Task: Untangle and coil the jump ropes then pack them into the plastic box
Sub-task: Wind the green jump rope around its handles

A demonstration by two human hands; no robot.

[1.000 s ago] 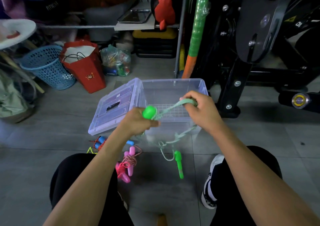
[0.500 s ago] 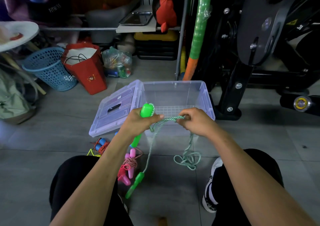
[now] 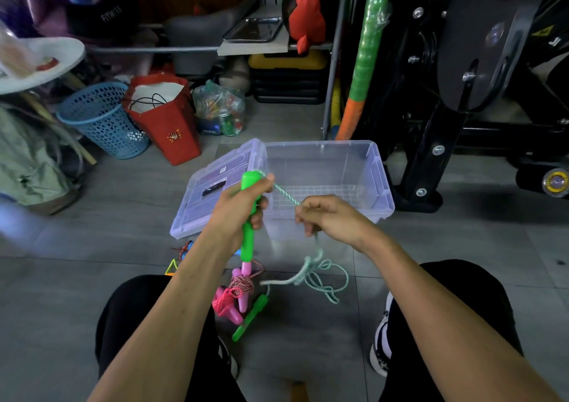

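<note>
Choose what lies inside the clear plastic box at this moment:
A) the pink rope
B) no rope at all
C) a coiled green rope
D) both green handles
B: the plastic box shows only its bare gridded bottom, while the green rope and the pink rope lie on the floor before it.

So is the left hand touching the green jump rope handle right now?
Touching. The head view shows the left hand with its fingers wrapped round the upright green jump rope handle, gripping it above the floor.
</note>
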